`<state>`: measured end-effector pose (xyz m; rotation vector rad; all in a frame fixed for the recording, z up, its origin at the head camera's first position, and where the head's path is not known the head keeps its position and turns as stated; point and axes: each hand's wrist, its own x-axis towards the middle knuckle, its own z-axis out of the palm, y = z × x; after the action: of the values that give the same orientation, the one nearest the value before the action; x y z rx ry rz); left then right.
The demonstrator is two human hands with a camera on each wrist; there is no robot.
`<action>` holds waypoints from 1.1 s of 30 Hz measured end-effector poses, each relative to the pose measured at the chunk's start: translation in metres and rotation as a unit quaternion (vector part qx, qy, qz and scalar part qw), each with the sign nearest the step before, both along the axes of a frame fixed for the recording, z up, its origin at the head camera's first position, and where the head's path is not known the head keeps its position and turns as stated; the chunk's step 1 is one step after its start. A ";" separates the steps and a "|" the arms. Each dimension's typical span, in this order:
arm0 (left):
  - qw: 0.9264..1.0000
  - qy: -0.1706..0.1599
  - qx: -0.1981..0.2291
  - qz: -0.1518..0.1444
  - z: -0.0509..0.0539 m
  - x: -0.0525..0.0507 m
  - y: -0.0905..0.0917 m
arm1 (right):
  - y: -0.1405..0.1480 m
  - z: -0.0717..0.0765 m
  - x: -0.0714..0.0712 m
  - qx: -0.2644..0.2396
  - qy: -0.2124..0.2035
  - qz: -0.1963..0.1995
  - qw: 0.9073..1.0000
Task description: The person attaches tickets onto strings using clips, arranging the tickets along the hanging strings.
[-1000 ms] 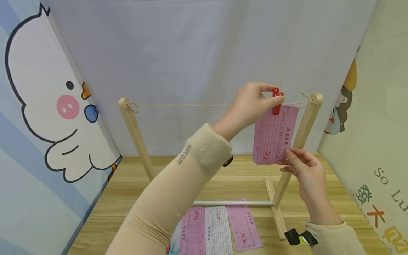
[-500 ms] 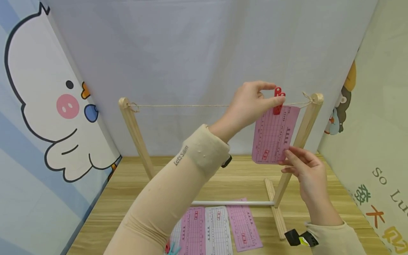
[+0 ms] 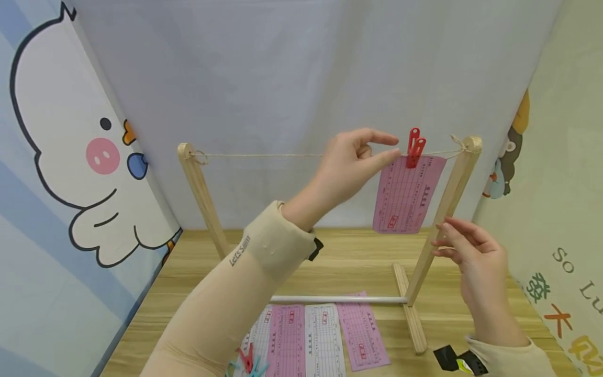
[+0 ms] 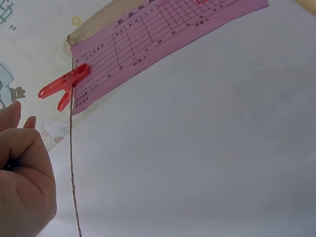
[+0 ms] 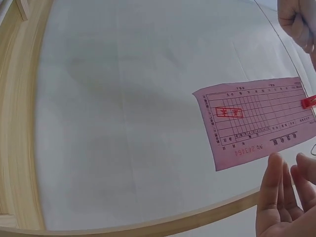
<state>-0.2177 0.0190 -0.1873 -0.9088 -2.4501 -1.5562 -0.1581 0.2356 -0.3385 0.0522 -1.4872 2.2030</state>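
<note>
A pink receipt slip hangs from the twine near its right end. One red plastic clothespin grips the slip's top edge on the line, clear also in the left wrist view, where the clothespin bites the paper. Just left of it is my left hand, thumb and forefinger spread apart with nothing between them. My right hand is beside the right post, off the slip's lower corner, its fingers loosely bent and holding nothing. In the right wrist view the slip hangs free of both hands.
The twine is tied between two wooden posts, left and right, joined low by a white rod. Pink and white slips lie on the wooden table. Red and blue clothespins lie partly behind my left sleeve.
My left hand has let go of the red clothespin and moved left. My right hand has released the slip's lower corner and shifted right. The slip now hangs by the clothespin alone.
</note>
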 end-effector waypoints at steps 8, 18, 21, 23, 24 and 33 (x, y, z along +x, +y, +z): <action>0.999 0.020 0.032 -0.029 -0.026 0.015 -0.017 | 0.007 -0.008 0.009 0.009 0.010 0.021 1.000; 0.999 0.021 0.019 -0.023 -0.059 0.023 -0.041 | 0.011 -0.030 0.017 0.014 -0.025 0.022 0.999; 0.999 0.030 -0.006 -0.009 -0.070 0.024 -0.049 | 0.012 -0.037 0.019 0.013 -0.039 0.018 0.999; 0.999 0.029 -0.017 -0.002 -0.077 0.025 -0.054 | 0.012 -0.042 0.020 0.016 -0.054 0.020 0.998; 0.999 0.027 -0.020 0.001 -0.080 0.026 -0.057 | 0.012 -0.044 0.020 0.017 -0.060 0.021 0.998; 1.000 -0.014 -0.001 0.024 -0.115 0.031 -0.079 | 0.013 -0.063 0.024 0.036 -0.100 0.016 0.994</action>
<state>-0.1862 -0.0595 -0.3027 -0.8268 -2.4744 -1.5603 -0.1338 0.2487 -0.4015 -0.1266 -1.6838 2.2339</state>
